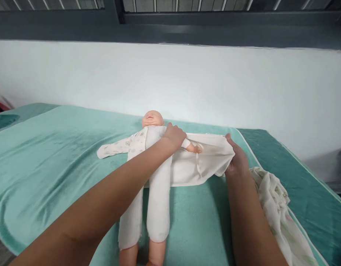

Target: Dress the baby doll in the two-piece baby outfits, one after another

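Observation:
A baby doll [152, 120] lies on its back on a teal towel [54, 159], its head toward the wall and its legs toward me. It wears white trousers and one printed sleeve stretched out to the left. My left hand [174, 136] rests closed on the doll's shoulder and upper arm, where the doll's bare hand pokes out. My right hand [237, 155] grips the far edge of the white garment [206, 159], which is spread out to the doll's right.
A crumpled cream printed cloth [276, 203] lies at the right edge of the towel. A darker teal padded surface [298, 173] extends right. A white wall and dark window frame rise behind.

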`<state>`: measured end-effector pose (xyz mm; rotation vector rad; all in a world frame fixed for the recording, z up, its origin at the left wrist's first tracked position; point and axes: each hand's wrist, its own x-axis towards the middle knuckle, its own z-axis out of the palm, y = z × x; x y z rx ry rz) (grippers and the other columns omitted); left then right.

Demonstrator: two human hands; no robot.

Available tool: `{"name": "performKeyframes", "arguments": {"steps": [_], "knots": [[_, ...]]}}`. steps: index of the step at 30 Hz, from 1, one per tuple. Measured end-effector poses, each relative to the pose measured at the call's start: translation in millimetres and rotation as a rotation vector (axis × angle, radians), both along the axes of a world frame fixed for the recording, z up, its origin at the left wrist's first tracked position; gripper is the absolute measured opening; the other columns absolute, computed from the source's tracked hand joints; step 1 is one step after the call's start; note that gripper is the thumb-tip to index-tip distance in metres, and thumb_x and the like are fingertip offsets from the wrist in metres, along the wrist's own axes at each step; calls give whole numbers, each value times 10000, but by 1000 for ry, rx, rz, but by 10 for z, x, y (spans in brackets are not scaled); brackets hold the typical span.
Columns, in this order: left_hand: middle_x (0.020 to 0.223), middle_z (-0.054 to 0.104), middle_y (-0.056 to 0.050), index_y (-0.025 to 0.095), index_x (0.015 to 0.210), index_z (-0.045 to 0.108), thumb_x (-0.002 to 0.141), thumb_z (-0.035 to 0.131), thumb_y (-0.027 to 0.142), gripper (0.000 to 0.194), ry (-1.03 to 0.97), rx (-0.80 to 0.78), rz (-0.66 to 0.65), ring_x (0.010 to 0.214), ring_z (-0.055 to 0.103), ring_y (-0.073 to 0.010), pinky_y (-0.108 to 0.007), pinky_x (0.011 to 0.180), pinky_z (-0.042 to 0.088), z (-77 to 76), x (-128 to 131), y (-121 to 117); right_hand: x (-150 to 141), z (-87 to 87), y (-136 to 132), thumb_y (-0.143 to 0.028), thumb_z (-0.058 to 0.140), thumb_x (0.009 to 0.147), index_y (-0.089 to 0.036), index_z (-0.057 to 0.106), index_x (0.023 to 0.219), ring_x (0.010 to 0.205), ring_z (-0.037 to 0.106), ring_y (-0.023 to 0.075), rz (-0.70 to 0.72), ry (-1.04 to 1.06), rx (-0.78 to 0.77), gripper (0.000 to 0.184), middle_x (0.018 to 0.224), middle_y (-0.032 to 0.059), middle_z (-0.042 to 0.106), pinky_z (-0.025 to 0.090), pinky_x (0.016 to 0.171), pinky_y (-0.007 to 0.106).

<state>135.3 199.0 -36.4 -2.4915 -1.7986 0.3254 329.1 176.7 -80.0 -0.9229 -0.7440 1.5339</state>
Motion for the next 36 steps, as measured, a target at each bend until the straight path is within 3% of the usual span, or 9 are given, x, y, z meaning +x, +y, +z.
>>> {"name": "performKeyframes", "arguments": {"steps": [6, 11, 15, 18, 20, 23, 27, 32, 36], "knots": [[1171, 711, -199, 124, 1084, 713, 762, 700, 117, 322, -218, 66, 84, 1189, 584, -356, -483, 1027, 364, -179, 13, 49, -456, 77, -247, -615, 712, 798, -231, 640, 911, 930, 729, 304, 224, 8, 95, 407, 803, 48, 738, 605, 751, 406], [1173, 716, -150, 150, 1144, 666, 870, 570, 206, 296, -427, 99, 68, 1079, 655, -296, -391, 913, 468, -180, -166, -30, -788, 10, -428, -404, 794, 780, -236, 641, 1031, 862, 688, 223, 292, -53, 287, 339, 939, 24, 728, 565, 776, 346], [979, 752, -66, 193, 1006, 667, 940, 423, 228, 255, -1134, 210, 175, 917, 691, -203, -310, 821, 502, -90, -388, -198, -942, -49, -539, -282, 786, 780, -267, 632, 1081, 861, 629, 166, 344, -193, 439, 339, 999, 5, 674, 521, 783, 297], [1025, 743, -65, 206, 1140, 634, 932, 524, 428, 323, -1494, 71, 254, 938, 699, -200, -298, 813, 516, -30, -557, -304, -1035, -107, -599, -236, 692, 849, -296, 596, 1206, 1017, 606, 181, 328, -418, 587, 375, 1191, 28, 629, 506, 907, 341], [1136, 721, -75, 232, 1200, 627, 860, 629, 510, 439, -1474, -107, 226, 944, 698, -210, -289, 757, 523, 7, -654, -353, -1094, -131, -629, -224, 625, 894, -297, 563, 1279, 1207, 548, 215, 313, -605, 723, 397, 1339, 47, 582, 448, 1055, 405], [1289, 659, -68, 273, 1264, 616, 783, 728, 390, 507, -1230, -192, 139, 987, 686, -208, -268, 723, 522, 52, -738, -392, -1170, -125, -675, -253, 608, 926, -262, 527, 1356, 1381, 426, 258, 345, -871, 926, 438, 1421, 74, 554, 333, 1184, 475], [1219, 695, -67, 245, 1274, 617, 795, 616, 149, 488, -873, 12, 134, 993, 678, -213, -285, 758, 509, 44, -737, -374, -1197, -67, -754, -365, 641, 937, -272, 505, 1399, 1420, 395, 286, 461, -1082, 1077, 490, 1466, 71, 532, 319, 1207, 516], [1140, 715, -97, 207, 1200, 616, 929, 455, 166, 318, -654, 374, 187, 1014, 662, -254, -332, 748, 475, -59, -760, -325, -1090, 27, -847, -490, 783, 816, -246, 489, 1406, 1364, 415, 360, 386, -1280, 1143, 703, 1459, 121, 507, 427, 1101, 556], [991, 725, -74, 210, 1080, 624, 936, 446, 191, 230, -646, 394, 279, 861, 655, -241, -334, 667, 436, -128, -824, -307, -1046, 62, -864, -294, 684, 909, -213, 615, 1075, 1021, 555, 294, 305, -1407, 1125, 198, 1108, 106, 625, 515, 867, 462]]}}
